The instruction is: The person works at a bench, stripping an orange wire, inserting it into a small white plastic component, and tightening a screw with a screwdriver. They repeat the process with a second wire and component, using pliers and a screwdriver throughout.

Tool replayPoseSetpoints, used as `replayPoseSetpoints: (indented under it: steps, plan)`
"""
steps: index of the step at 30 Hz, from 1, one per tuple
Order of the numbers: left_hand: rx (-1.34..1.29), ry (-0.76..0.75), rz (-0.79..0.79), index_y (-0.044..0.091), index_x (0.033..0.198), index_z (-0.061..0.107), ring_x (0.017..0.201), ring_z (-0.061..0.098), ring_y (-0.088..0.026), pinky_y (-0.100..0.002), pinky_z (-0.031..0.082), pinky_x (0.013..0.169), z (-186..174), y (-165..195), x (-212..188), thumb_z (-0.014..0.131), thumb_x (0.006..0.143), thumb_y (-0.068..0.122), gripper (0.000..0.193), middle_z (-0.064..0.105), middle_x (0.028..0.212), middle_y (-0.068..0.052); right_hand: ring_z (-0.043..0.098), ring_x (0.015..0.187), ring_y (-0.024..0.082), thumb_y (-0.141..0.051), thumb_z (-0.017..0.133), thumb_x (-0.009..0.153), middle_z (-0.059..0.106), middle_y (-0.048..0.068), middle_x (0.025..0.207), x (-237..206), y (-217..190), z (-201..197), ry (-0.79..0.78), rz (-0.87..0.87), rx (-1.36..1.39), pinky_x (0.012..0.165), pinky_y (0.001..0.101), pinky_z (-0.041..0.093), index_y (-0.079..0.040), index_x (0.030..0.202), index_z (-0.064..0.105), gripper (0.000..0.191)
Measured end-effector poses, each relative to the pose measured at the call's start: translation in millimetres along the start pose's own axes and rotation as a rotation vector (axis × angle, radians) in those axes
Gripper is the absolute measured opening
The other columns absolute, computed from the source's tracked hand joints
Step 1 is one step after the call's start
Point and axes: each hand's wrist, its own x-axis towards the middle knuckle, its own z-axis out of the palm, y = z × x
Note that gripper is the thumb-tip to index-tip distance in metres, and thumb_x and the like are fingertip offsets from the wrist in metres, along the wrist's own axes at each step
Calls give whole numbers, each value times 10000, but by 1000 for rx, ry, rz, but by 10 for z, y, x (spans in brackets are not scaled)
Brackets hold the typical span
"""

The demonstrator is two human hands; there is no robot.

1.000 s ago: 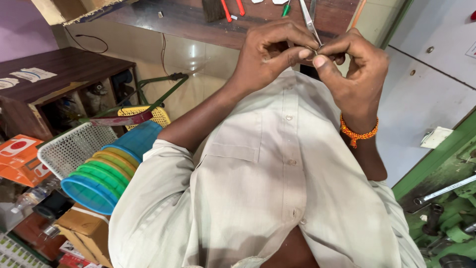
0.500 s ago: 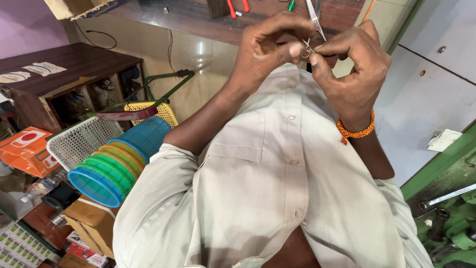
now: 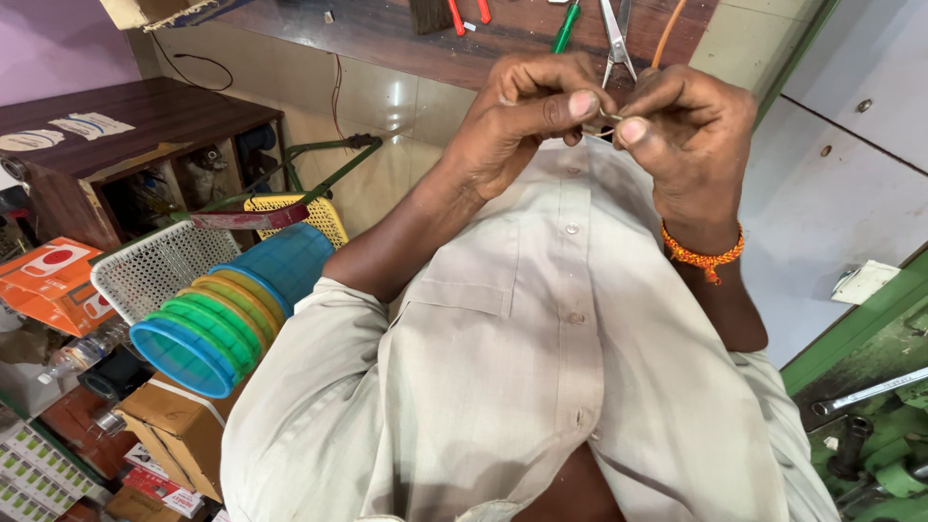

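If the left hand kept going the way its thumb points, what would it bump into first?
Most likely the right hand. The left hand points its thumb at it, and both pinch a small metal piece between their fingertips. Depth is hard to judge, but they appear to touch already.

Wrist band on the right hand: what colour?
Orange, the wrist band on the right hand; clearest in the head view.

Raised in the upper middle of the frame: left hand (image 3: pixel 522 121) and right hand (image 3: pixel 691 135), fingertips pinched together, forearms angled up.

Matt cloth shirt (image 3: pixel 541 319); glossy plastic baskets (image 3: pixel 217 314)
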Motion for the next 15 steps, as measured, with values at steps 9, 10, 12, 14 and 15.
replayPoseSetpoints:
  steps: [9,10,12,14,15]
  plan:
    - [-39,18,116,-11,1091,770,875,582,-106,-271,461,779,2,-120,0,770,1021,230,251,648,964,-30,584,830,107,-216,831,1038,661,70,910,-12,41,29,25,-129,-108,763,234,485,29,987,625,324]
    - [-60,26,118,-15,1102,770,883,592,-110,-277,469,790,9,-137,0,771,1027,235,261,649,949,-29,590,828,105,-222,826,1050,661,70,913,0,56,31,21,-118,-85,764,231,490,31,990,624,329]
    - [-81,52,101,-16,1116,762,904,617,-120,-284,480,798,17,-155,13,768,1030,255,285,676,956,-39,601,818,100,-242,810,1065,658,64,914,21,93,28,20,-96,-43,763,226,505,28,992,620,338]
    - [-80,90,59,-13,1124,746,932,650,-130,-286,486,791,23,-150,27,761,1021,283,314,727,998,-64,604,802,90,-263,795,1066,655,57,906,40,128,12,23,-74,-20,755,219,512,23,997,615,345]
    - [-63,98,49,-7,1134,749,942,666,-130,-285,504,791,23,-134,36,752,1023,295,321,736,1003,-66,600,795,85,-270,790,1065,655,55,902,47,142,2,24,-64,-14,749,216,510,23,1002,613,348]
